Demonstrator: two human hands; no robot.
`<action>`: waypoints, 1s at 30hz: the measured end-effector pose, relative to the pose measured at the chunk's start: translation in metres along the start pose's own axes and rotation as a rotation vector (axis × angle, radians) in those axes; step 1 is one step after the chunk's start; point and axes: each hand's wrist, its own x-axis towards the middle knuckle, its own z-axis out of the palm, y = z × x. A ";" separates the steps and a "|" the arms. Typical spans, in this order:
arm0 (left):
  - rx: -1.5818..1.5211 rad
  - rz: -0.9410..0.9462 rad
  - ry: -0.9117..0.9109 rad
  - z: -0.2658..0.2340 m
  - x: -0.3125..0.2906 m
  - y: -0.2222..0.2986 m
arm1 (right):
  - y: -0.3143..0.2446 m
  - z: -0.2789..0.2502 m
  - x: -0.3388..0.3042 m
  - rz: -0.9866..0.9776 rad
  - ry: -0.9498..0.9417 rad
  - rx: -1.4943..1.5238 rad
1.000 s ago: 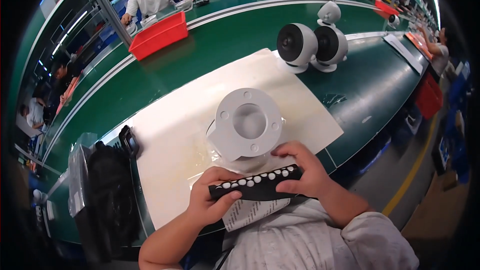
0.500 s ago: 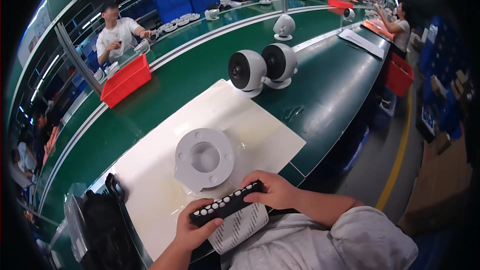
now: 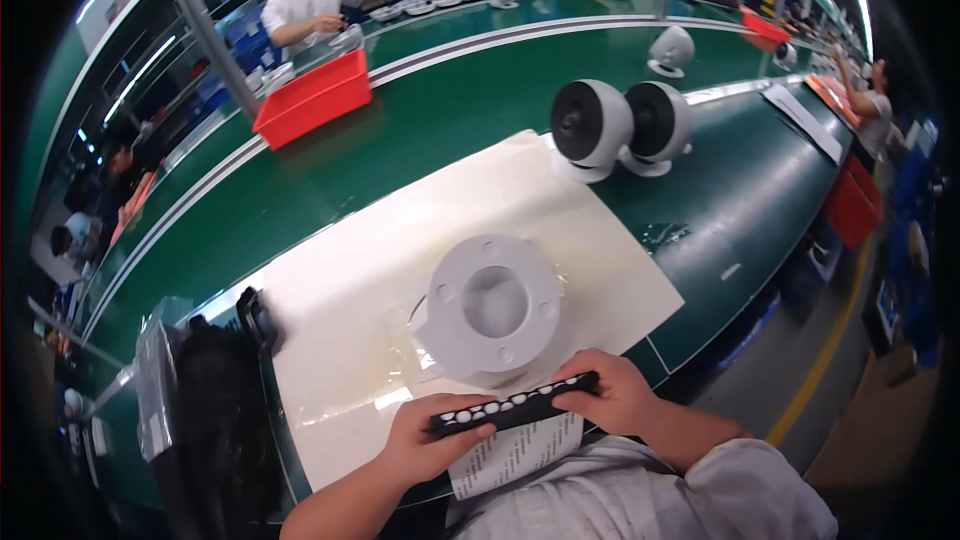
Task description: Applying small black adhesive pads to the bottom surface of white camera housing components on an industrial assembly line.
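My left hand (image 3: 430,435) and my right hand (image 3: 612,398) each grip one end of a black strip (image 3: 515,406) dotted with white round spots. Thumbs press on its near side, with fingers curled behind. From the strip hangs a white printed sheet (image 3: 525,452), reaching down to my lap. Just beyond the strip, a round light-grey base (image 3: 447,325) with a wide central recess and several small round marks lies on clear film. It rests on a cream board (image 3: 590,225), apart from both hands.
Two white round-headed devices with black fronts (image 3: 588,125) stand at the board's far corner; another (image 3: 671,50) is farther back. A red bin (image 3: 315,100) sits far left on the green bench (image 3: 440,100). Black bagged material (image 3: 225,420) lies left. Co-workers sit across the bench.
The view has shifted, so the bench things appear farther right. Both hands still hold the strip, which now looks more level and shows its spots from a slightly different angle.
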 end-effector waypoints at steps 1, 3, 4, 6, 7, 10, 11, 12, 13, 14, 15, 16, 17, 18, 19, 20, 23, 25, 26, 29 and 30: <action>-0.041 -0.006 0.001 0.001 0.000 -0.001 | -0.002 0.000 -0.001 0.011 0.019 0.022; -0.043 -0.026 0.023 0.001 -0.002 -0.003 | -0.002 0.002 -0.001 0.049 0.049 0.064; -0.061 -0.042 0.041 0.001 -0.003 -0.004 | -0.004 0.001 0.001 0.048 0.035 0.070; -0.089 -0.039 0.048 0.000 -0.004 -0.003 | -0.008 0.001 0.004 0.010 0.035 -0.024; -0.081 -0.043 0.055 0.000 -0.005 -0.002 | -0.006 0.003 0.003 0.009 0.056 -0.001; -0.053 -0.063 0.062 -0.003 -0.006 0.000 | -0.003 0.003 0.005 -0.006 0.066 0.015; -0.034 -0.079 0.061 -0.004 -0.006 0.000 | -0.001 0.004 0.007 -0.005 0.064 0.015; -0.042 -0.096 0.076 -0.004 -0.006 0.003 | 0.001 0.005 0.009 -0.009 0.084 0.043; -0.050 -0.113 0.091 -0.004 -0.005 0.005 | 0.001 0.007 0.010 -0.013 0.103 0.071; -0.103 -0.071 0.114 -0.001 -0.005 0.004 | -0.001 0.007 0.011 -0.035 0.122 0.054; -0.103 -0.073 0.119 -0.002 -0.005 0.003 | 0.000 0.008 0.011 -0.035 0.117 0.057; -0.123 -0.074 0.117 -0.003 -0.006 0.003 | 0.000 0.009 0.012 -0.044 0.116 0.030; -0.143 -0.074 0.114 -0.004 -0.006 0.002 | 0.001 0.009 0.012 -0.054 0.116 0.004; -0.142 -0.076 0.118 -0.004 -0.006 0.002 | 0.002 0.010 0.011 -0.053 0.113 0.007; -0.118 -0.071 0.111 -0.004 -0.006 0.002 | 0.004 0.010 0.010 -0.045 0.124 0.041; -0.093 -0.065 0.103 -0.004 -0.006 0.002 | 0.006 0.011 0.009 -0.037 0.136 0.077; -0.076 -0.065 0.099 -0.003 -0.005 0.001 | -0.003 0.008 0.007 0.077 0.116 0.037; -0.046 -0.069 0.114 -0.003 -0.006 0.001 | -0.002 0.008 0.009 0.033 0.120 -0.002; -0.027 -0.073 0.132 -0.004 -0.006 0.001 | -0.001 0.010 0.010 -0.006 0.116 -0.050; -0.013 -0.042 0.134 -0.002 -0.006 0.001 | -0.001 0.013 0.013 -0.049 0.217 0.258; -0.019 -0.043 0.140 -0.002 -0.006 0.000 | 0.002 0.011 0.013 -0.048 0.217 0.258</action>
